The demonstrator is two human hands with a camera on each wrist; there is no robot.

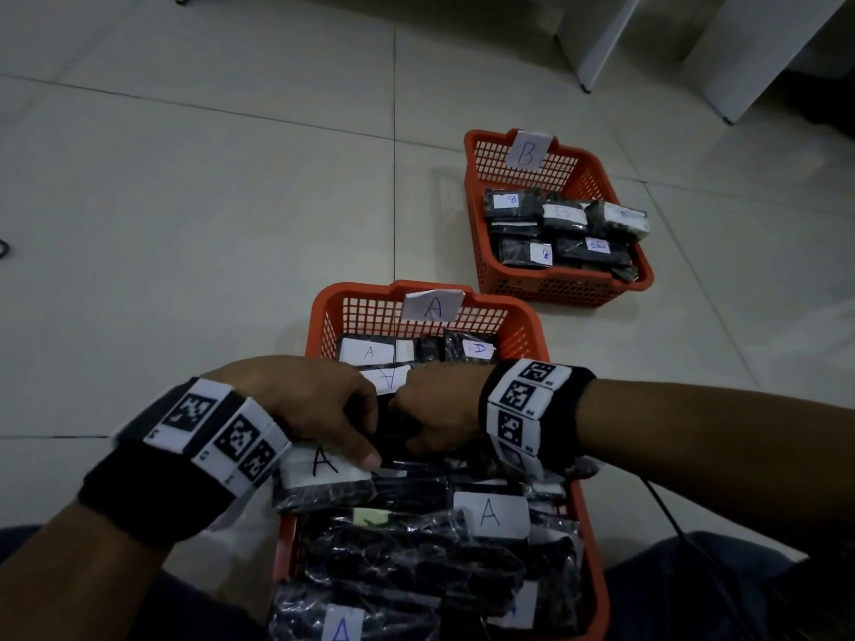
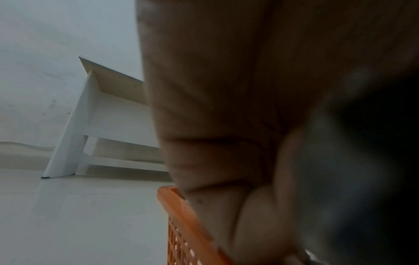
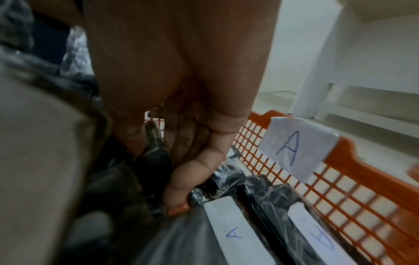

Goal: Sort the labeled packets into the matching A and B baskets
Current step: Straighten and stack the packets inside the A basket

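Both hands meet over the gap between the near source basket [image 1: 590, 548] and the orange A basket [image 1: 324, 316]. My left hand [image 1: 365, 432] and my right hand [image 1: 409, 427] have curled fingers and together grip a black wrapped packet [image 1: 391, 432]; its label is hidden. The left thumb lies on an A-labelled packet [image 1: 324, 464]. In the right wrist view my right hand [image 3: 181, 179] curls round the dark packet [image 3: 156, 157] beside the A basket's [image 3: 353, 161] paper tag. The B basket [image 1: 643, 275] stands far right with several B packets. The left palm [image 2: 226, 107] fills the left wrist view.
The source basket holds several black packets, some showing A labels [image 1: 490, 513]. Several A packets [image 1: 368, 351] lie in the A basket. Tiled floor [image 1: 185, 224] surrounds the baskets. White furniture legs [image 1: 601, 53] stand at the back right. My knees frame the near basket.
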